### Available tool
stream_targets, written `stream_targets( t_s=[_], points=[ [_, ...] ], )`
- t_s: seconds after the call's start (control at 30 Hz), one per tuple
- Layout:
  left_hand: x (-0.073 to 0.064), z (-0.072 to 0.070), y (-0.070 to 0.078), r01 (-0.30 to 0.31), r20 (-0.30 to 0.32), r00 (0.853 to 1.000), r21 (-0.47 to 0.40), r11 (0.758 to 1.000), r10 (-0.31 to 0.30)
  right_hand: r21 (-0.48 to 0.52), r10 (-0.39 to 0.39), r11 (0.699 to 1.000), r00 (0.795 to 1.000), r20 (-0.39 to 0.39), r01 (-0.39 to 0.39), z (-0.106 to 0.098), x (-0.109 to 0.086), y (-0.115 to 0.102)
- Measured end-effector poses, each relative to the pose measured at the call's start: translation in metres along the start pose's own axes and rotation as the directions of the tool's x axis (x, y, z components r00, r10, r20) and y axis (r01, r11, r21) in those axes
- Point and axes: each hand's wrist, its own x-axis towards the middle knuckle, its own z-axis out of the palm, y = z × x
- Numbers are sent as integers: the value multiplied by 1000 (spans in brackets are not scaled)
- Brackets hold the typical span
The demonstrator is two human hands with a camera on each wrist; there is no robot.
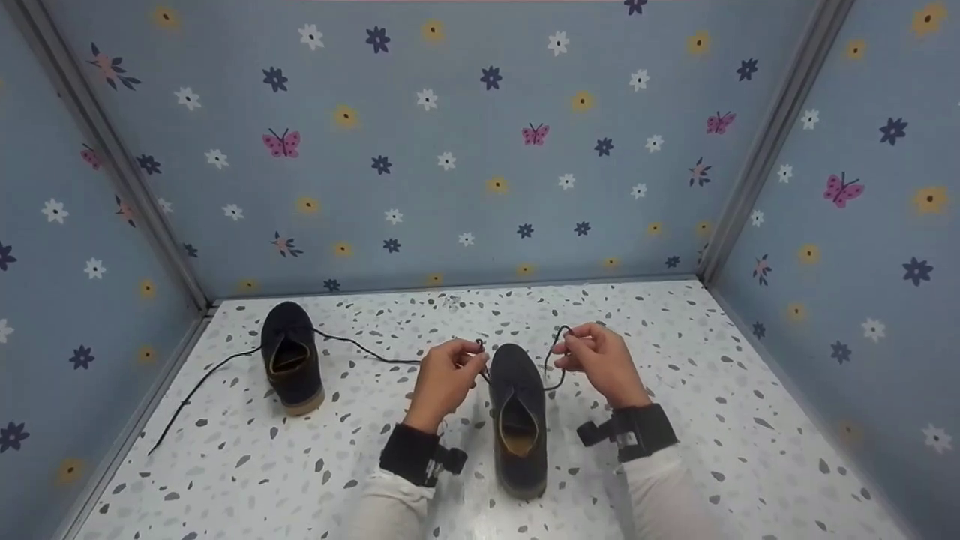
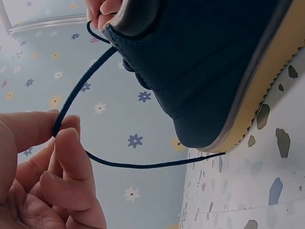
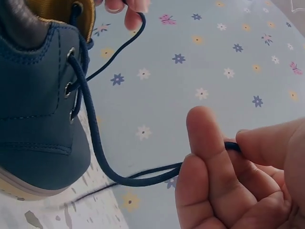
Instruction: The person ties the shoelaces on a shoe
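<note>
A dark blue lace-up shoe [image 1: 516, 371] sits upright on the floor between my hands, its toe pointing away. My left hand [image 1: 442, 382], at its left side, pinches one shoelace [image 2: 78, 88] between thumb and fingers; the lace's tip hangs past the fingers near the sole. On the other side, my right hand [image 1: 604, 364] pinches the second shoelace [image 3: 97, 143], which bends in a loop from a metal eyelet [image 3: 71, 53] to the thumb and fingers. Both laces come out of the eyelets on the shoe's front.
A matching shoe [image 1: 289, 319] stands to the left, its loose laces [image 1: 199, 386] spread out on both sides over the speckled floor [image 1: 360, 465]. Flower-patterned panels [image 1: 450, 202] enclose the back and both sides. Black straps [image 1: 409, 454] with small cameras sit on both wrists.
</note>
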Motion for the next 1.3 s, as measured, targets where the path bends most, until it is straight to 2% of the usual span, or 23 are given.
stream_targets(
  t_s=[0.17,0.3,0.4,0.53,0.67,0.87,1.03,1.2,1.3],
  points=[
    [-1,2,0,2,19,1000,-10,1000,-2,9,-16,1000,999,-41,16,-6,-5,-5],
    [-1,3,1,-3,33,999,-30,1000,4,-23,-53,998,996,-75,51,-9,-8,-9],
    [0,3,2,3,33,999,-67,998,-1,-49,-68,997,993,-93,64,-10,-9,-11],
    [4,5,1,7,28,1000,-131,991,-3,-28,-44,999,994,-102,41,-11,-8,-12],
    [7,9,2,2,41,999,-141,990,4,38,-7,999,997,-79,10,-11,-7,-14],
    [15,12,15,-30,93,995,-126,992,42,137,15,990,1000,5,-16,-16,-8,-16],
    [21,16,26,-96,156,982,-71,993,106,142,21,990,999,35,-26,-20,-8,-15],
    [24,20,31,-167,240,955,-55,984,175,146,26,989,999,24,-29,-26,-7,-14],
    [25,22,30,-182,275,942,-66,981,193,149,32,988,999,12,-34,-30,-7,-13]
  ],
)
